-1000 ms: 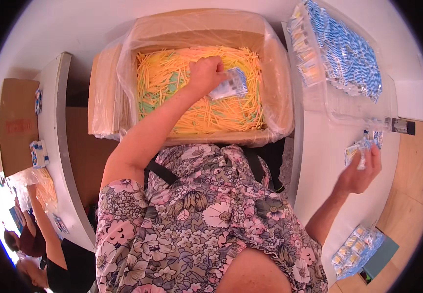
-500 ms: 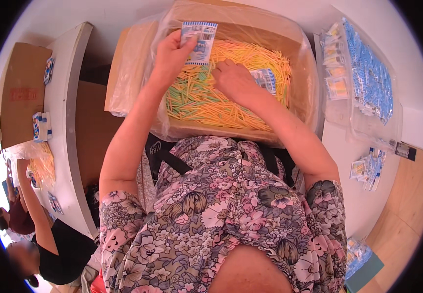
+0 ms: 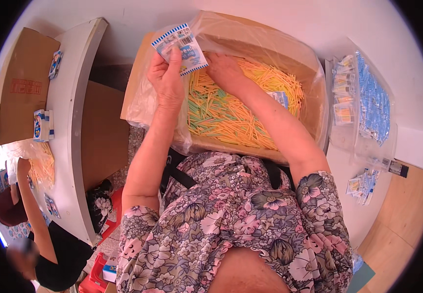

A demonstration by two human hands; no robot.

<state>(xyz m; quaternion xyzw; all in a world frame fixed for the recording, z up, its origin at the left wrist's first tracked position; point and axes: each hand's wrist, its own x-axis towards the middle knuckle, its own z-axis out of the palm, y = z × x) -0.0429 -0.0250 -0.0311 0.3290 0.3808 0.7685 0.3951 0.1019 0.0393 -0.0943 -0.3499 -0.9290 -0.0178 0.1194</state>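
Observation:
My left hand [image 3: 167, 80] pinches a small blue-and-white printed packet [image 3: 181, 50] between thumb and fingers, raised over the left side of a cardboard box [image 3: 314, 93] lined with clear plastic. Inside the box lies a heap of thin sticks [image 3: 236, 122] in yellow, orange and green. Just right of the packet, over the far part of the heap, is my right hand [image 3: 226, 73], its fingers bent and close together. Its fingertips are partly hidden, so what they hold cannot be made out. Another packet [image 3: 281, 99] rests on the sticks, partly behind my right forearm.
A clear bin [image 3: 392, 132] full of blue packets stands at right, with loose packets [image 3: 363, 185] nearer me. On the left are a white table [image 3: 69, 122], a closed carton [image 3: 28, 88] and a co-worker's arm [image 3: 38, 210] reaching to a bag of sticks [image 3: 43, 166].
My view has shifted. The packet in my left hand has tilted and moved left. My right hand has moved farther into the box, up beside the packet.

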